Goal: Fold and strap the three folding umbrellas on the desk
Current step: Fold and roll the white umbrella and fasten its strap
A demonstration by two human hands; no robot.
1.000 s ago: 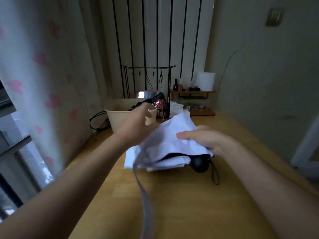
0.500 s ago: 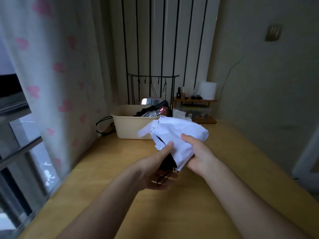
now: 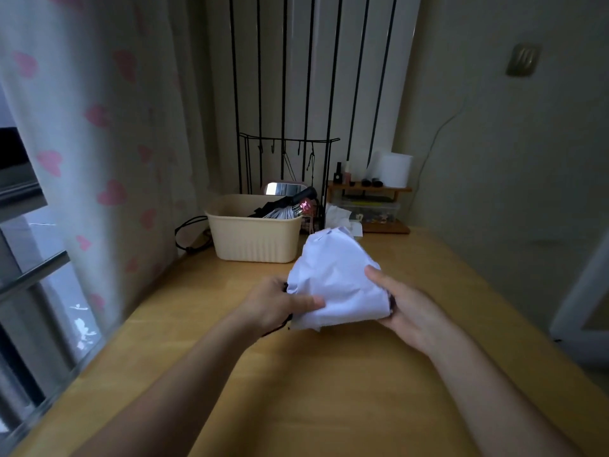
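A white folding umbrella [image 3: 336, 278] with a dark inner side is bunched up and held just above the wooden desk [image 3: 329, 390]. My left hand [image 3: 280, 305] grips its near left end, thumb pressed on the fabric, with a thin dark wrist cord hanging below. My right hand [image 3: 405, 308] cups the right side, fingers wrapped over the cloth. The handle is hidden by my hands. Two more folded umbrellas [image 3: 286, 209], one black and one with pale ribs and a pink tip, lie in a cream basket [image 3: 253, 239] at the back.
A curtain with pink hearts [image 3: 99, 159] and a window hang at the left. Behind the basket stand a black wire hook rack [image 3: 286, 159], a small wooden shelf with bottles [image 3: 369, 199], a white paper roll [image 3: 393, 168] and crumpled tissue [image 3: 337, 216]. A wall runs along the right.
The umbrella has been lifted off the desk and turned. My left hand moved from the far side to its near left end; my right hand now cups its right side. The loose strap no longer hangs down.
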